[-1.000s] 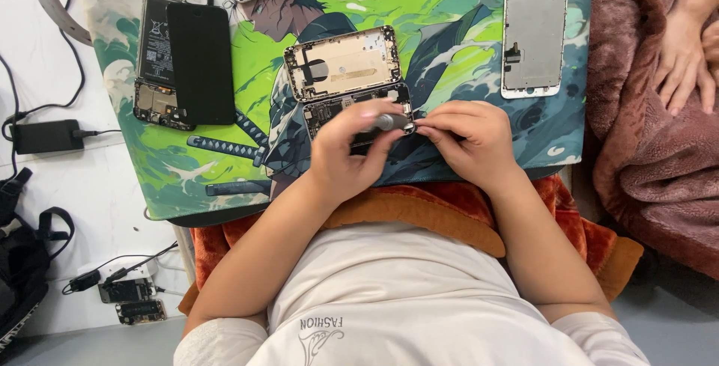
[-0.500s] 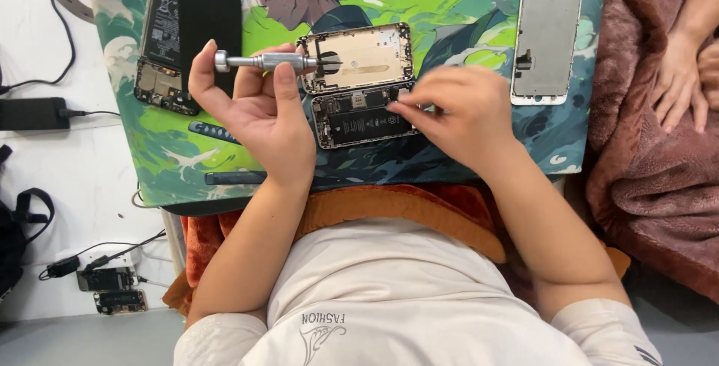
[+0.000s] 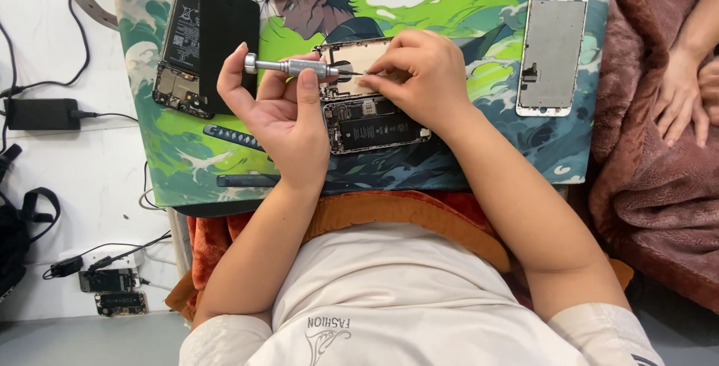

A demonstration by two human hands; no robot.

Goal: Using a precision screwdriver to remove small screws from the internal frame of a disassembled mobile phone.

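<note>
— Left hand wrapped tight round a silver screwdriver, tip aimed at the right hand. Right fingers pinched together at that tip, over the opened phone on the mat.
— Could slip and poke a finger. Could drop a tiny screw. Too small to see.
— Green picture mat, white table, black charger, cables.

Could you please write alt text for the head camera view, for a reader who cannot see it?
A person's left hand holds a silver screwdriver sideways, its tip near the right hand, whose fingers rest on an opened phone on a green illustrated mat. A detached white screen panel lies to one side, a black phone to the other.
</note>
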